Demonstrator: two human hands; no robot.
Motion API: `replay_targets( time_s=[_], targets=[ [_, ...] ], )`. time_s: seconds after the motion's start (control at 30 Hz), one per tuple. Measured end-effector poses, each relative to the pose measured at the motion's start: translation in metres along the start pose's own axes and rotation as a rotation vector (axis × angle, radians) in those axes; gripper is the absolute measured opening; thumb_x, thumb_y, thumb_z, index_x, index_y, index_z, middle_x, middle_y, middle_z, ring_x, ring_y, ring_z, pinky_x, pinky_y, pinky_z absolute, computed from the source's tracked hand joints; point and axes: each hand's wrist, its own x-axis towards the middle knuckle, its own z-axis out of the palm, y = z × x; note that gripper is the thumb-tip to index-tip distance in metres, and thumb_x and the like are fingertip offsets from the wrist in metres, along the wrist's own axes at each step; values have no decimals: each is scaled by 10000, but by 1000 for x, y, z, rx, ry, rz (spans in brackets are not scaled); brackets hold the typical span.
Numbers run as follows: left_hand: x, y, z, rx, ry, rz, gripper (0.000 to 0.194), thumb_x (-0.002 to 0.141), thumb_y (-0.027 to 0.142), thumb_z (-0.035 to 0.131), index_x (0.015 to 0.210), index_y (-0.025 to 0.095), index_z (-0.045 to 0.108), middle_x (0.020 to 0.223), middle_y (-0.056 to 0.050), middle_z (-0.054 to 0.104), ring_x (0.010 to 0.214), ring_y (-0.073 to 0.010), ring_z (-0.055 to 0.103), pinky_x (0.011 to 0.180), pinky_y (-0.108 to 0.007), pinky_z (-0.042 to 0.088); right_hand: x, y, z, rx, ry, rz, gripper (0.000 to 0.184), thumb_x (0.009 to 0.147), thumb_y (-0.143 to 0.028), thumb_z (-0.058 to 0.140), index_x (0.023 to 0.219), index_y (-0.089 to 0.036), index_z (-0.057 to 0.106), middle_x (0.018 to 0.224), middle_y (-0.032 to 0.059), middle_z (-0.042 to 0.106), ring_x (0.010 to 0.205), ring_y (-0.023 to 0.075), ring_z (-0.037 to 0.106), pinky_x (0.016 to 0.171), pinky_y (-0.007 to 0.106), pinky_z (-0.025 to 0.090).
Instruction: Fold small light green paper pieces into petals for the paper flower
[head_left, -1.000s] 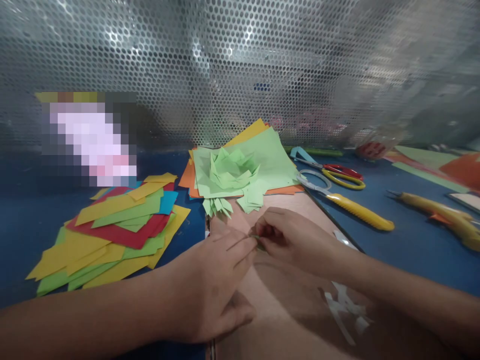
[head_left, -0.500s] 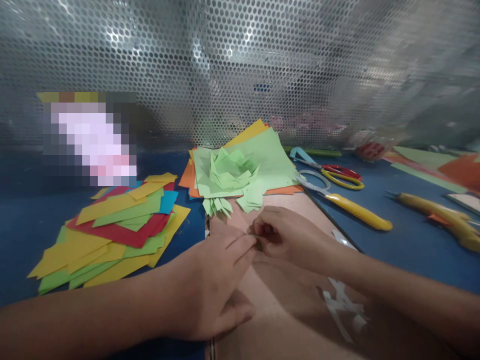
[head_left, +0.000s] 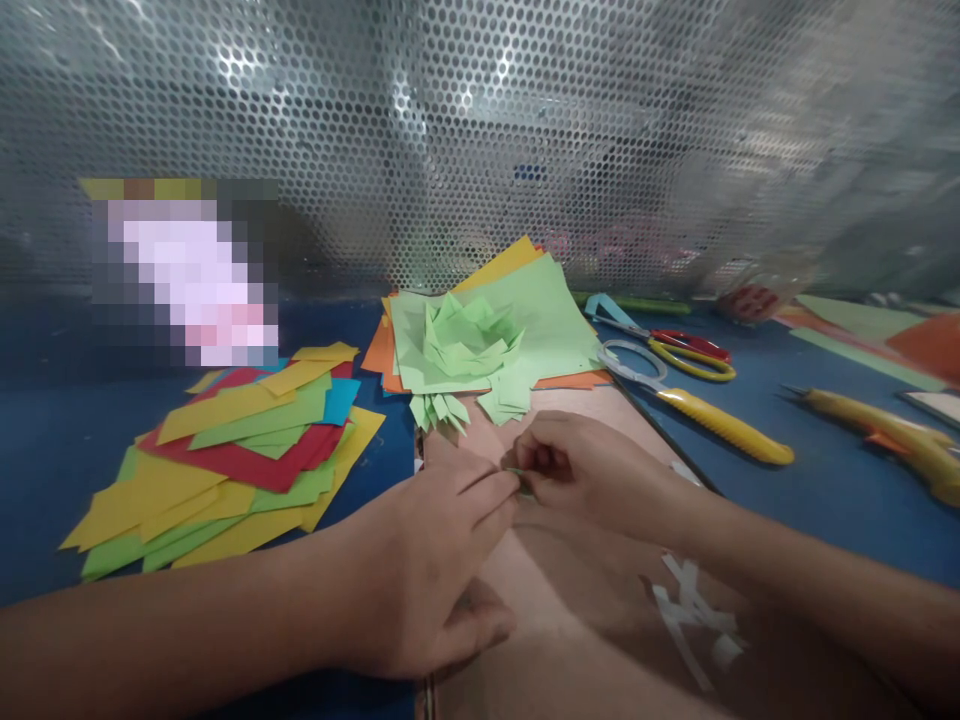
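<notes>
At back, jar (head_left: 784,272) w/ red bits (head_left: 752,301); R hand (head_left: 589,468) pinches green paper pc (head_left: 514,471), L hand (head_left: 424,560) spread.

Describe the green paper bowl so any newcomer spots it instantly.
Find the silvery screen full of holes at the back, then the central stack of sheets before it. The bowl sits on the green top sheet, and unlike the small folded pieces nearer the camera, it forms a raised ring with pointed tips.
</notes>
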Motion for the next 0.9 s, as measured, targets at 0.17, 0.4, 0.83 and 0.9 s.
replay_targets(
  time_s=[0.17, 0.4, 0.83, 0.9],
  targets=[
    [-1, -1, 1, -45, 33, -3, 600, 849, 428, 481, 1239, -27, 489, 1293, -232, 485, 1202, -338, 422, 1053, -448, 283, -2, 0, 1, 8, 25, 50, 96, 619, -91, 490, 617, -178, 531, 613, -17, 548, 543, 105, 439, 501, 212, 318],
    [-3, -3, 5, -75, 45, -14, 593, 834, 423, 497, 1246, -3, 493, 1300, -210, 484, 1215, -313, 414, 1060, -412, 283, -4, 1, 2, 86, 13, 73, 77, 644, -126, 520, 646, -181, 573, 589, -27, 570, 510, 98, 463, 486, 206, 337],
    [0, -6, 5, -134, 113, -90, 462, 792, 447, 546, 1095, 97, 542, 1146, -160, 514, 1013, -290, 472, 897, -430, 391, -5, 7, 8, 114, 35, 50, 119, 658, -104, 508, 678, -192, 586, 594, -38, 553, 517, 92, 460, 478, 195, 323],
    [1, -9, 6, -153, 190, -134, 387, 853, 414, 479, 1085, 107, 527, 1122, -138, 515, 995, -260, 468, 879, -402, 393, -6, 7, 8, 128, 42, 45, 125, 667, -103, 492, 670, -193, 579, 595, -40, 542, 524, 92, 453, 477, 195, 317]
  ],
)
